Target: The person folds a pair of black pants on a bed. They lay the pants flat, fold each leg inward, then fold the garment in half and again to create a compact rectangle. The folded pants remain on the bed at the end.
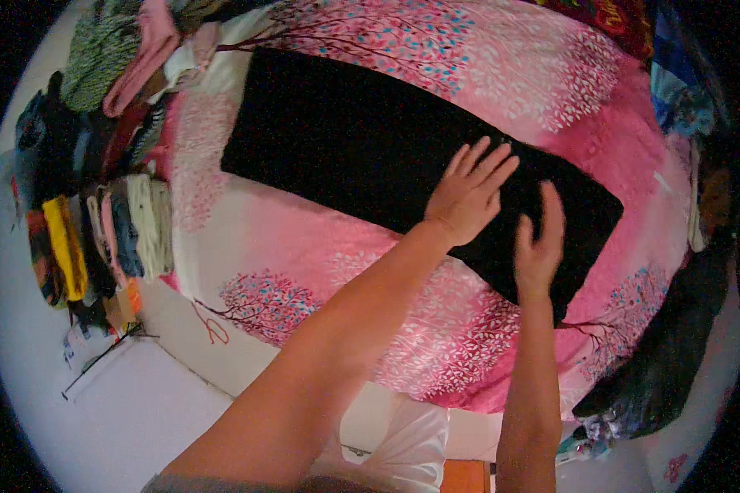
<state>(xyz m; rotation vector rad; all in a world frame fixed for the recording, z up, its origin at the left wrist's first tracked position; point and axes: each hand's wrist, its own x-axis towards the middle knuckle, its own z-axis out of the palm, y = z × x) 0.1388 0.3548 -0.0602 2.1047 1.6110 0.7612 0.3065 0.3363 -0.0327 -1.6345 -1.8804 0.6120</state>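
A long black piece of cloth (329,123), folded into a narrow band, lies flat across a pink bedsheet (288,226) printed with trees and leaves. Its exact kind of garment does not show. My left hand (469,197) rests on it right of the middle, palm down with the fingers stretched out. Closer to the cloth's right end is my right hand (541,251), slightly blurred, its thumb and fingers apart. Whether the right hand presses on the cloth or hovers just over it, I cannot tell. Neither hand grips anything.
Folded clothes, including a yellow one (64,246), stand in a row along the left edge. Beyond them lie a green knitted piece (99,62) and a pink one (146,53). Dark cloth (662,353) sits at the lower right, blue fabric (678,94) at the upper right.
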